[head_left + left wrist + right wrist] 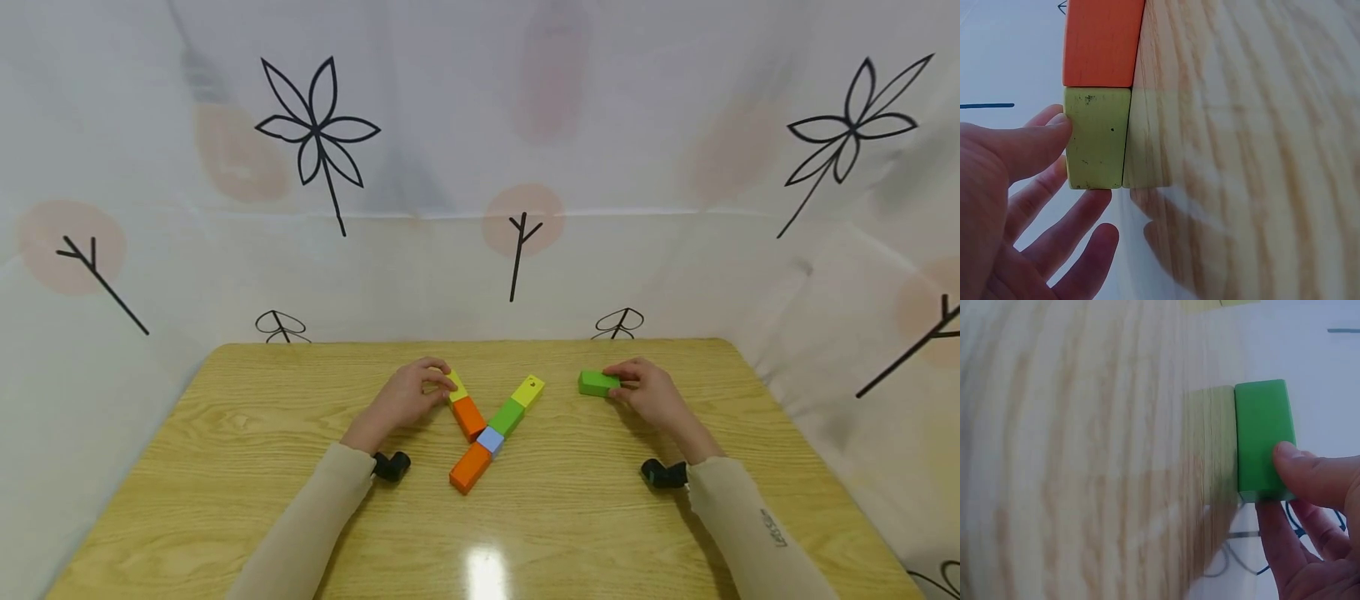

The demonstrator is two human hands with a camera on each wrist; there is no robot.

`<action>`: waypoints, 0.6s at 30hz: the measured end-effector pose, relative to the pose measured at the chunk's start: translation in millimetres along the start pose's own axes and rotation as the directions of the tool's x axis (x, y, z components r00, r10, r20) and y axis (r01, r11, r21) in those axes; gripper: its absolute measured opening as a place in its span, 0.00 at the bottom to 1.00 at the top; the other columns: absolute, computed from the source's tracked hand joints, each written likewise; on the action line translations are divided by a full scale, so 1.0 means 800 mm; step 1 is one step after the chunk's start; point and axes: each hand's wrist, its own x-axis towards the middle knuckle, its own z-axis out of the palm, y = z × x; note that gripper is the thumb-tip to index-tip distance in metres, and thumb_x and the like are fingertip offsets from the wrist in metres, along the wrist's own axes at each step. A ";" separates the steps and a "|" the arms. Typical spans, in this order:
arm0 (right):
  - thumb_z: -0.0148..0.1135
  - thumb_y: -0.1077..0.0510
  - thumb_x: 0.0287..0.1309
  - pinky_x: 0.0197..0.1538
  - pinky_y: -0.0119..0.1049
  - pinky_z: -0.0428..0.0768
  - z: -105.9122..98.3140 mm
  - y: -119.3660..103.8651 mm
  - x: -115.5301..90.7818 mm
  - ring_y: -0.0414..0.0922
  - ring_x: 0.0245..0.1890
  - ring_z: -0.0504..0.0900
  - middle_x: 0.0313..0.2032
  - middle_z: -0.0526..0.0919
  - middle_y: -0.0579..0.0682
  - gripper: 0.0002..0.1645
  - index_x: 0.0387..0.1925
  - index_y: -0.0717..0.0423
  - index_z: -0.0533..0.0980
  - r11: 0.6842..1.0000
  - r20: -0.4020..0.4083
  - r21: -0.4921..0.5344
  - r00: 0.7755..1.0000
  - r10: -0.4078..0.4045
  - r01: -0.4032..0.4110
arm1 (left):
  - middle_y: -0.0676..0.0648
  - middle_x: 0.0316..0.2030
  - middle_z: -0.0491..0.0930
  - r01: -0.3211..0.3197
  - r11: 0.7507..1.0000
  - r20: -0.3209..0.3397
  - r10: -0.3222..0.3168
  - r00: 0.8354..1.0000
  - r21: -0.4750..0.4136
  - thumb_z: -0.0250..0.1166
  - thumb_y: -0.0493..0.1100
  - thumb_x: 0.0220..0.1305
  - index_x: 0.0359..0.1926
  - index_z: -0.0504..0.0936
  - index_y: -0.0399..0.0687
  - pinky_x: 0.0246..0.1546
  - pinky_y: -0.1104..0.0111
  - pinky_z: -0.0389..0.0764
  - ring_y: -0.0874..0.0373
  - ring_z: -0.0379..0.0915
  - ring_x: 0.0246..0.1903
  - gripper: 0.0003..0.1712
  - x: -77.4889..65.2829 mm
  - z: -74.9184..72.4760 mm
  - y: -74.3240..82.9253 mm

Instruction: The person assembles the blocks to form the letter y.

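Note:
Several wooden blocks lie on the table in a Y shape. Its left branch is an orange block [468, 418] with a yellow-green block [1097, 137] at its far end. My left hand [407, 393] holds that yellow-green block at its outer end, thumb against one side and fingertips at the end and far side. The other line has an orange block [470, 467], a light blue block [491, 440], a green block [506, 418] and a yellow block [528, 391]. To the right, my right hand [647, 392] pinches a separate bright green block [1265, 431] by its right end.
The wooden table [300, 492] has its far edge just beyond the blocks. Behind it hangs a pale cloth [450, 275] with drawn flowers and twigs. A dark device [392, 467] sits at the left wrist, another dark device [663, 474] at the right.

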 end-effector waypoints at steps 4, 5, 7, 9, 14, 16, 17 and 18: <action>0.65 0.70 0.61 0.51 0.48 0.82 0.001 0.000 -0.002 0.64 0.52 0.78 0.50 0.74 0.63 0.22 0.58 0.70 0.76 1.000 0.000 -0.016 1.000 -0.010 0.010 | 0.52 0.56 0.77 0.012 1.000 0.000 -0.012 1.000 -0.004 0.68 0.39 0.67 0.42 0.90 0.50 0.57 0.56 0.75 0.49 0.72 0.59 0.06 -0.001 0.000 0.000; 0.65 0.70 0.61 0.52 0.48 0.81 0.001 0.000 -0.003 0.64 0.52 0.78 0.50 0.74 0.63 0.22 0.58 0.71 0.76 1.000 -0.001 -0.017 1.000 -0.011 0.011 | 0.51 0.56 0.77 0.011 1.000 0.000 -0.011 1.000 -0.007 0.68 0.39 0.67 0.42 0.90 0.50 0.57 0.56 0.75 0.49 0.72 0.59 0.06 0.000 0.000 0.000; 0.65 0.70 0.61 0.52 0.47 0.81 0.001 0.000 -0.004 0.64 0.52 0.78 0.50 0.74 0.63 0.22 0.57 0.71 0.76 1.000 0.000 -0.011 1.000 -0.013 0.013 | 0.51 0.56 0.77 0.007 1.000 0.002 -0.007 1.000 -0.007 0.68 0.39 0.67 0.42 0.90 0.50 0.56 0.56 0.75 0.49 0.72 0.58 0.06 0.000 0.000 0.000; 0.65 0.70 0.61 0.53 0.46 0.80 0.001 -0.001 -0.006 0.63 0.52 0.78 0.50 0.74 0.63 0.22 0.57 0.71 0.77 1.000 0.002 -0.004 1.000 -0.019 0.019 | 0.51 0.56 0.77 -0.003 1.000 0.000 0.003 1.000 -0.003 0.67 0.39 0.67 0.42 0.90 0.51 0.56 0.56 0.76 0.49 0.73 0.57 0.06 0.001 0.000 -0.002; 0.66 0.71 0.60 0.54 0.44 0.80 0.002 -0.005 -0.014 0.61 0.51 0.78 0.49 0.75 0.62 0.22 0.56 0.70 0.78 0.999 0.003 0.002 0.999 -0.048 0.048 | 0.51 0.56 0.77 -0.010 1.000 -0.008 0.010 1.000 -0.001 0.68 0.39 0.66 0.41 0.90 0.51 0.55 0.57 0.76 0.49 0.74 0.56 0.06 0.002 0.001 -0.003; 0.67 0.71 0.59 0.53 0.44 0.80 0.003 -0.008 -0.018 0.61 0.51 0.78 0.49 0.75 0.62 0.22 0.56 0.70 0.78 0.998 0.003 0.007 0.998 -0.063 0.063 | 0.51 0.56 0.77 -0.006 1.000 -0.008 0.006 1.000 -0.006 0.68 0.39 0.66 0.41 0.90 0.51 0.55 0.57 0.76 0.49 0.74 0.56 0.06 0.002 0.001 -0.003; 0.67 0.71 0.59 0.54 0.43 0.80 0.004 -0.010 -0.020 0.61 0.51 0.78 0.50 0.75 0.62 0.22 0.55 0.70 0.78 0.998 0.005 0.016 0.998 -0.067 0.067 | 0.51 0.56 0.77 -0.005 1.000 -0.007 0.005 1.000 -0.004 0.68 0.39 0.66 0.41 0.90 0.51 0.55 0.57 0.76 0.49 0.74 0.56 0.06 0.002 0.001 -0.004; 0.67 0.71 0.59 0.54 0.43 0.80 0.005 -0.011 -0.021 0.61 0.51 0.78 0.50 0.75 0.62 0.21 0.55 0.70 0.78 0.997 0.007 0.025 0.997 -0.073 0.072 | 0.51 0.56 0.77 -0.004 1.000 -0.006 0.004 1.000 -0.004 0.68 0.39 0.66 0.41 0.90 0.51 0.55 0.56 0.76 0.49 0.74 0.56 0.06 0.002 0.001 -0.004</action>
